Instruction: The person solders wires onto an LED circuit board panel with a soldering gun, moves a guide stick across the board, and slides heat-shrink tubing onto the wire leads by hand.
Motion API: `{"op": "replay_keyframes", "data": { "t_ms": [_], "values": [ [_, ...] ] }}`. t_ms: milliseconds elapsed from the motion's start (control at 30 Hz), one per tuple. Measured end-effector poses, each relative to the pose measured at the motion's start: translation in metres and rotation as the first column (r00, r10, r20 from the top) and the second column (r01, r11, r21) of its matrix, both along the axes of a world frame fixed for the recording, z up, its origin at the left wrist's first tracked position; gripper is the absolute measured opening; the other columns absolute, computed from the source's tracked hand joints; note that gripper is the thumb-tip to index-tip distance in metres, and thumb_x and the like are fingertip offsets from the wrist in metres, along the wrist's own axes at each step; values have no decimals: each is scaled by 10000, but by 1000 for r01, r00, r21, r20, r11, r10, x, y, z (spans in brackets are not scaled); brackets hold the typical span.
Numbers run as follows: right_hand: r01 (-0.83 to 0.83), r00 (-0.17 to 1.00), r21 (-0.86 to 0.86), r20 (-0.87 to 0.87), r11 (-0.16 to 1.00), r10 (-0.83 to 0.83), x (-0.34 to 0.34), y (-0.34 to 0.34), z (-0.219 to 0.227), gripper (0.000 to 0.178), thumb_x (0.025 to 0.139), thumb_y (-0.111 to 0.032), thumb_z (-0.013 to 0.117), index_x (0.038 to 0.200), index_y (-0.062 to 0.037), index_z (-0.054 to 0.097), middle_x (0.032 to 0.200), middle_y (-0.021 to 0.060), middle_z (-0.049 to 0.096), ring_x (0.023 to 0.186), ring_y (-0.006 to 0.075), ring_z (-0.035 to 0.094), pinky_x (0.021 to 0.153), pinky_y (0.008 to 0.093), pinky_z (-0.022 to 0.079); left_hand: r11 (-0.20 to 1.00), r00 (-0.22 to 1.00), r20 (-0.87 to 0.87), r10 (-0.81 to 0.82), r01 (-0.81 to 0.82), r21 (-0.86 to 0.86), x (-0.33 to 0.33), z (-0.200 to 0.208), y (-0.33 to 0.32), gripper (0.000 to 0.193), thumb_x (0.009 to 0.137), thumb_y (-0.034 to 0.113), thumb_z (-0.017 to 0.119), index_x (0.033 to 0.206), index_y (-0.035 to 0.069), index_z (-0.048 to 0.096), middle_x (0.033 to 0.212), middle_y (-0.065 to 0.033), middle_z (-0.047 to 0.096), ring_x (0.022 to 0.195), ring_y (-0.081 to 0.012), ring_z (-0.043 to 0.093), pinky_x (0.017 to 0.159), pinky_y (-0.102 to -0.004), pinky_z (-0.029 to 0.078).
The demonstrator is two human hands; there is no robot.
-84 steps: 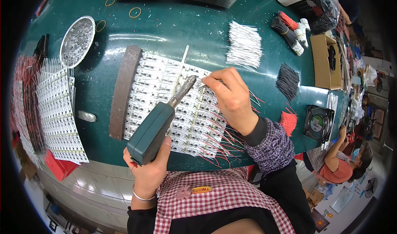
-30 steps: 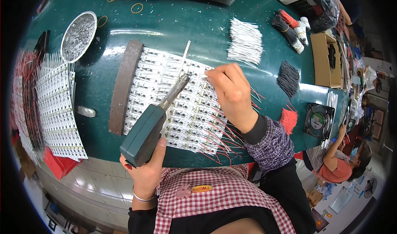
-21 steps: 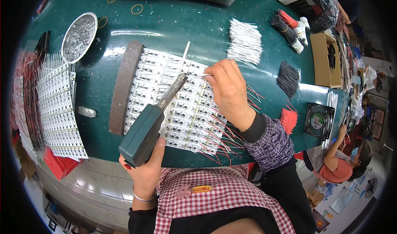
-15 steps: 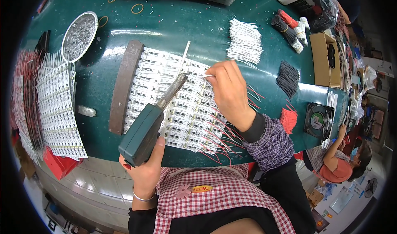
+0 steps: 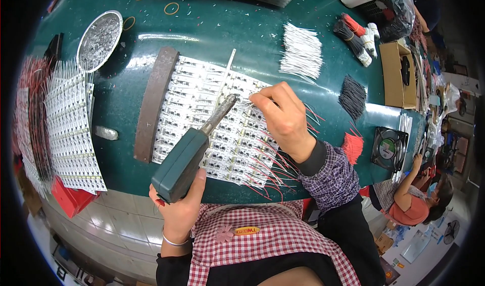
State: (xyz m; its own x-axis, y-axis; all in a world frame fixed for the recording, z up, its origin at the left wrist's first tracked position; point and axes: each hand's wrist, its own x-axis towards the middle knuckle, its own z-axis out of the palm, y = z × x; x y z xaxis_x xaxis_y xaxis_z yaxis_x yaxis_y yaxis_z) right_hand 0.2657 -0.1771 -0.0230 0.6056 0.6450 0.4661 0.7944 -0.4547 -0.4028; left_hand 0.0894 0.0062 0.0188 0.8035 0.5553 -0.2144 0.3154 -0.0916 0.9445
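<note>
My left hand (image 5: 183, 208) grips the dark green body of a soldering gun (image 5: 181, 161), whose metal barrel slants up to the right. Its tip lies over the upper middle of a white panel of small circuit boards (image 5: 222, 149). Just right of the tip, my right hand (image 5: 289, 122) pinches a thin white wire low over the panel, with thumb and forefinger together; most of that wire is hidden. Red, black and white wires (image 5: 273, 170) stick out from the panel's right side. A brown bar (image 5: 155, 107) lies along its left edge, and a thin pale strip (image 5: 229, 66) runs across it.
White wires (image 5: 301, 53), black wires (image 5: 352, 98) and red wires (image 5: 352, 147) lie in piles to the right. A fan (image 5: 390, 145) and a cardboard box (image 5: 396, 79) stand beyond. At left are a bowl of metallic scraps (image 5: 100, 41) and wired panels (image 5: 73, 129). Another person (image 5: 417, 202) sits at right.
The soldering tip has shifted slightly right and down, closer to my right fingers. My right hand has moved slightly right and lower, and the wire in it shows less.
</note>
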Motion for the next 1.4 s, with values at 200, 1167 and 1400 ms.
{"op": "replay_keyframes", "data": {
  "t_ms": [200, 1167, 1400],
  "values": [
    [0, 1000, -30, -9, 1000, 0, -1, -1, 0, 263, 699, 19, 631, 957, -32, 638, 885, 74, 595, 793, 230, 586, 624, 322, 513, 997, 997, -70, 28, -33, -73, 5, 9, -3, 169, 762, 28, 782, 895, -31, 696, 801, -36, 681, 677, -76, 595, 623, -237, 469],
    [-8, 1000, -55, 28, 998, 9, -9, -1, 6, 266, 692, 1, 623, 958, -15, 630, 881, 74, 578, 813, 241, 564, 665, 337, 478, 996, 995, -80, 68, -72, -56, -3, 9, -1, 215, 747, 17, 780, 934, -52, 698, 827, -72, 707, 690, -116, 643, 619, -250, 501],
    [-40, 999, -7, -8, 999, 40, -13, -3, 2, 285, 675, 14, 627, 958, -15, 641, 832, 67, 573, 772, 227, 563, 636, 332, 478, 999, 997, -66, 36, -36, 0, -5, 9, 0, 207, 749, 9, 773, 934, -48, 700, 830, -69, 710, 686, -111, 641, 622, -244, 500]
  ]
}}
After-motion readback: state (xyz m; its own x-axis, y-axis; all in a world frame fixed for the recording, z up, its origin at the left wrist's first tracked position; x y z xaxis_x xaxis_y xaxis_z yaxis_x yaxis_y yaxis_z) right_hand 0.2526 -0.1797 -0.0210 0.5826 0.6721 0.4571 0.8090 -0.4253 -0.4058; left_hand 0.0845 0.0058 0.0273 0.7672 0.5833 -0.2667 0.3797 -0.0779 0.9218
